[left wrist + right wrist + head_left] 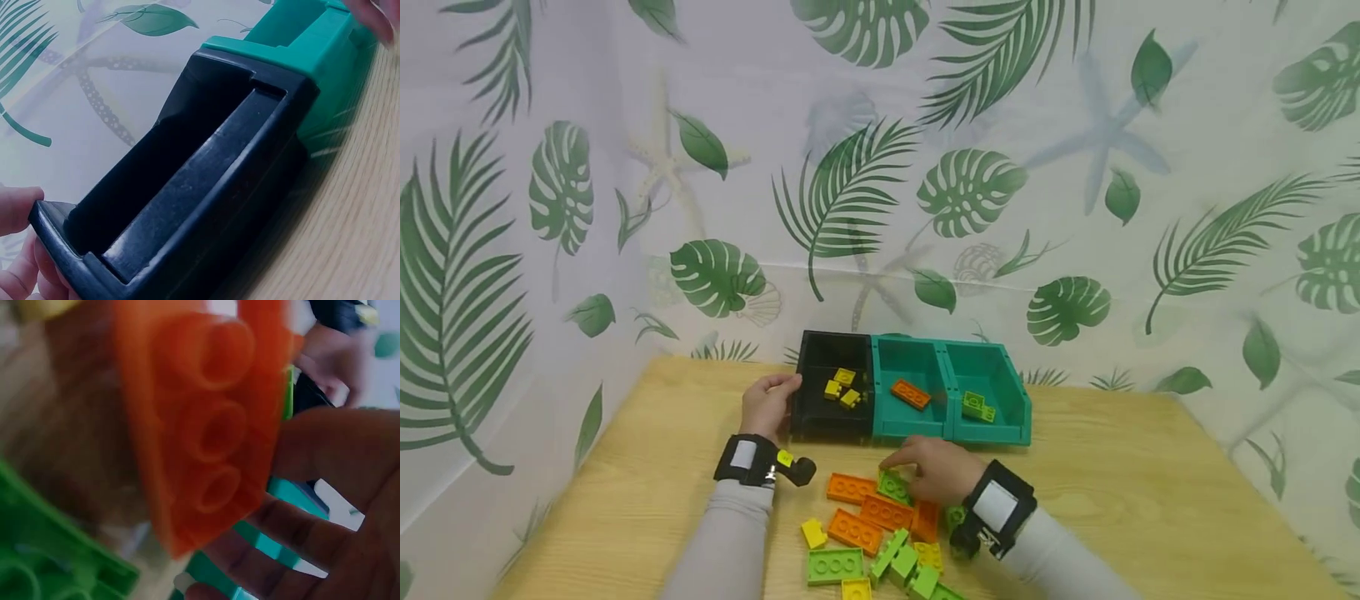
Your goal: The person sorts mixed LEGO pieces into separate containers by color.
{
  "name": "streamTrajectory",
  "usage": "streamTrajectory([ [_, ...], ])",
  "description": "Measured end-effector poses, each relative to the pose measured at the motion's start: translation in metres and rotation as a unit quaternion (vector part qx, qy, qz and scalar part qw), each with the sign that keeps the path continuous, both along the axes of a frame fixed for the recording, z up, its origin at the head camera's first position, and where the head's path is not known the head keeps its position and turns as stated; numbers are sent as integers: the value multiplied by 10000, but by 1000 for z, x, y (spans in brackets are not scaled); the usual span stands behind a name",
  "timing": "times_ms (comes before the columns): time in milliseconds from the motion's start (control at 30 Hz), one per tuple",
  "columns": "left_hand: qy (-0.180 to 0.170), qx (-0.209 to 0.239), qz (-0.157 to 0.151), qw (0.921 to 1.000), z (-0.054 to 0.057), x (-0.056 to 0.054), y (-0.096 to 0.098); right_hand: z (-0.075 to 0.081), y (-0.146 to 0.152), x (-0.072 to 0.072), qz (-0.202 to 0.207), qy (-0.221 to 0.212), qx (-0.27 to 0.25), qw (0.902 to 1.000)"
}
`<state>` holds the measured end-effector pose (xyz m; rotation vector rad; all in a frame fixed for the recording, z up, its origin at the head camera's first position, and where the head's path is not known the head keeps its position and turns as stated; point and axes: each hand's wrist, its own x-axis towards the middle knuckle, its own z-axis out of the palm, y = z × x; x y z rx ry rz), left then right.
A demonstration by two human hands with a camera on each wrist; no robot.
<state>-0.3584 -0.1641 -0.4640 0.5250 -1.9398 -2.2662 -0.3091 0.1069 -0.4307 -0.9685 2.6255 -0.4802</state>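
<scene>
My left hand (767, 406) grips the left rim of the black bin (805, 421), thumb above and fingers below in the left wrist view. The bin holds three small yellow bricks (843, 388). My right hand (943, 468) reaches over a brick pile, its fingers at a light green brick (893, 487). Under its palm lies an orange brick (926, 522), hollow side large in the right wrist view. That brick hides the thumb's tip, so I cannot tell whether anything is pinched. Several orange, green and yellow bricks lie around, including an orange brick (854, 532).
Two joined teal bins (917, 431) stand right of the black one. An orange brick (911, 394) lies in the middle bin, light green bricks (977, 407) in the right one. The wooden table (647, 467) meets a leaf-patterned sheet (880, 242) behind.
</scene>
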Motion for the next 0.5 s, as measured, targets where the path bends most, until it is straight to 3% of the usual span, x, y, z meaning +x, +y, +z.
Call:
streamTrajectory([
  [100, -11, -78, -14, 10000, 1, 1, 2, -2, -7, 3, 57, 221, 637, 9977],
  [200, -74, -174, 55, 9998, -1, 7, -4, -8, -17, 6, 226, 371, 811, 9958],
  [333, -128, -179, 68, 9997, -2, 10, -6, -9, -20, 9, 337, 536, 696, 9956],
  [500, -55, -66, -123, 9999, 1, 5, 3, -3, -7, 12, 92, 404, 391, 9984],
])
